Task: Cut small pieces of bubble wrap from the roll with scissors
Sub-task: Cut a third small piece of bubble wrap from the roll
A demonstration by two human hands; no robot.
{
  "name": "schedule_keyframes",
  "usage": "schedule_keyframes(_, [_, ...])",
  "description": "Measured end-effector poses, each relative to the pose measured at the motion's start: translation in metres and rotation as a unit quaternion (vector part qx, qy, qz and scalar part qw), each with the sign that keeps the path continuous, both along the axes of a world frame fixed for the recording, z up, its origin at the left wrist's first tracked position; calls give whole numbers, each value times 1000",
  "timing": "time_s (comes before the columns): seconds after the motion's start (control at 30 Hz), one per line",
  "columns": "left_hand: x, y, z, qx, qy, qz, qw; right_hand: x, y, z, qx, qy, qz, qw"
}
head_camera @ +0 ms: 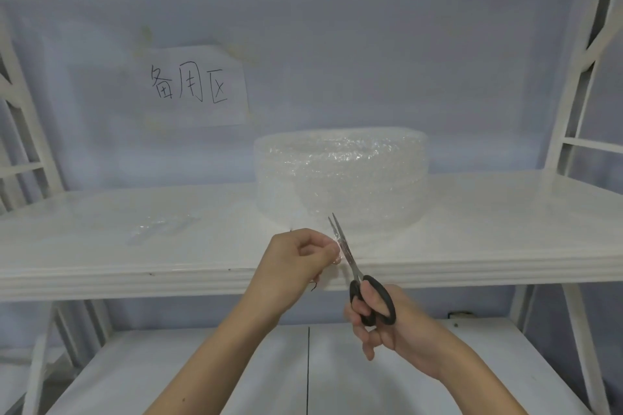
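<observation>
Mid-cut. Left hand [296, 256] is pinching a small flap of bubble wrap [337, 251] between thumb and fingertips, holding it up just in front of the shelf [101, 246] edge. Right hand [387, 317] is gripping the scissors [357, 276] through the black handle loops, fingers curled in, blades pointing up and away. Blades are sitting nearly closed, only a narrow gap at the tips, and are lying right against the flap beside the left fingertips.

Roll [340, 175] is standing on the shelf behind the hands, roughly centre. Can't tell whether the flap is joined to the roll; film is too clear to trace. Some clear scraps [158, 227], probably cut pieces, are lying on the shelf to the left, well apart from the roll. Paper sign [195, 86] is taped on the back wall.

Judgement: one snip is finishing. Next move calls for closing the blades fully, checking the piece is free, dropping it with the scraps, then pulling fresh wrap off the roll. Watch the left fingertips, very close to the blades.
</observation>
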State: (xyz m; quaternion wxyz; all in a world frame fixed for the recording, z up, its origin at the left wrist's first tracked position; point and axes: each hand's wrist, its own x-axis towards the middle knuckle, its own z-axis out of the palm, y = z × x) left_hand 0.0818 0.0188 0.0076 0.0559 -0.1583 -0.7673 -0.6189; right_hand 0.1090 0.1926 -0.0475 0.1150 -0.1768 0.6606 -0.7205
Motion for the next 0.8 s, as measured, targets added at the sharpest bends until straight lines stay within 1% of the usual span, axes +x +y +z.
schedule_keyframes(0.2, [3, -1, -3, -30, -5, -17, 999, -1, 2, 4, 0, -8, 14, 1000])
schedule_keyframes(0.43, [5, -3, -5, -42, -10, -23, 999, -7, -2, 10, 36, 4, 6, 999])
schedule_keyframes(0.63, [5, -5, -7, -55, -11, -23, 998, -16, -6, 14, 28, -1, 23, 999])
schedule_keyframes(0.8, [3, -9, -8, -67, -8, -28, 997, -23, -7, 17, 28, 9, 9, 1000])
